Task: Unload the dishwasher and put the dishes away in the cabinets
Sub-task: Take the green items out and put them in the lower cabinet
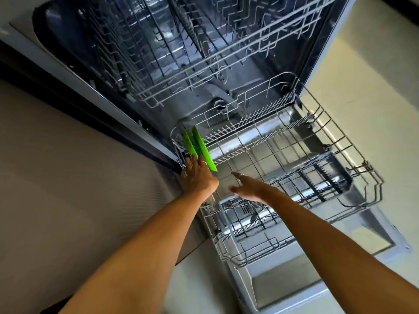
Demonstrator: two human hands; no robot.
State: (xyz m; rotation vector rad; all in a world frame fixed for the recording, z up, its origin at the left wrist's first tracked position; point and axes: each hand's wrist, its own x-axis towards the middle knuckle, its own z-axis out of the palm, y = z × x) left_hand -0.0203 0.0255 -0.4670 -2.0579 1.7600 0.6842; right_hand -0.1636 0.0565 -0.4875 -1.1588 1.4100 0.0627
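- Pale kitchen floor (362, 71) and a grey cabinet front (68, 177) frame an open dishwasher (158, 53), seen from above with its door (283, 291) dropped flat.
- Two wire racks are slid out: the upper rack (226, 71) higher in the tub, the lower rack (306, 159) out over the door.
- Two green plates (199, 147) stand on edge in the lower rack's far left corner, side by side, almost touching.
- Their long edges run from the tub toward the person, slanting down to the right; faces turned sideways.
- One hand on each side. Left hand (197, 175) is down at the near ends of the green plates, fingers stretched out straight against them, the grip spread apart, not wrapped round anything.
- Right hand (251, 189) hovers just beside it over the rack wires, fingers loose and apart, holding nothing; a ring shows on one finger.
- Rows of upright tines (260, 118) stand just right of the plates.
- A dark tine section (322, 177) sits at the rack's right end, well apart from both hands.
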